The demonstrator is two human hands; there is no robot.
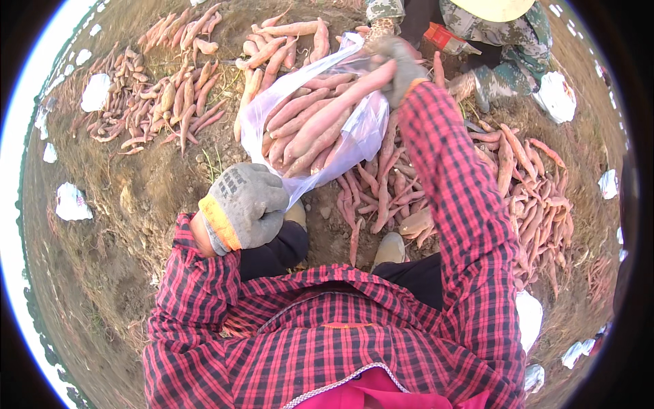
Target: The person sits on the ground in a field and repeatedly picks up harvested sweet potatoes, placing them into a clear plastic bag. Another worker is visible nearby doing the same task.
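A translucent plastic bag [365, 138], its mouth spread wide, lies before me full of pinkish sweet potatoes [301, 115]. My left hand [250, 204], in a grey work glove with an orange cuff, is closed on the bag's near edge. At the bag's far right side is my right hand [401, 66], also gloved and blurred. It grips the upper end of a long sweet potato [337, 110] that slants down over the others in the bag. Whether it also touches the bag's rim cannot be told.
Heaps of sweet potatoes lie on the soil at left [168, 99], beyond the bag [273, 48] and at right [536, 204]. A co-worker in camouflage clothing [521, 56] crouches at the upper right, near a red packet [444, 38]. White filled bags [73, 202] dot the field.
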